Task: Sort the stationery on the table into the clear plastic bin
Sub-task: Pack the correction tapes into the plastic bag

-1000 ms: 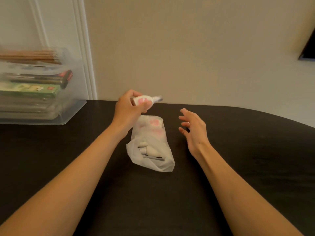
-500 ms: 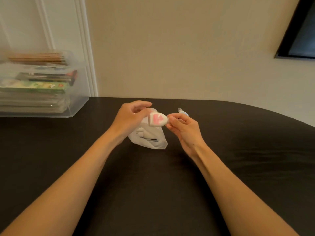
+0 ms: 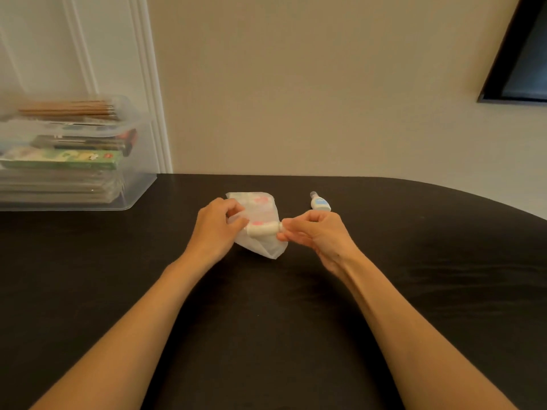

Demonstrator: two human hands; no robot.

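Small white tube-shaped item with pink marking [image 3: 262,229] held above the dark table [image 3: 414,291], right hand [image 3: 318,236] pinching one end, left hand [image 3: 217,226] closed on the other end and the thin translucent plastic bag [image 3: 260,213]. Bag appears to hold more pink-marked pieces. Small white bottle with blue label [image 3: 319,202] lies just beyond. Clear plastic bin [image 3: 130,184], far left, already holds stacked boxes and pencils; these small items remain unsorted.
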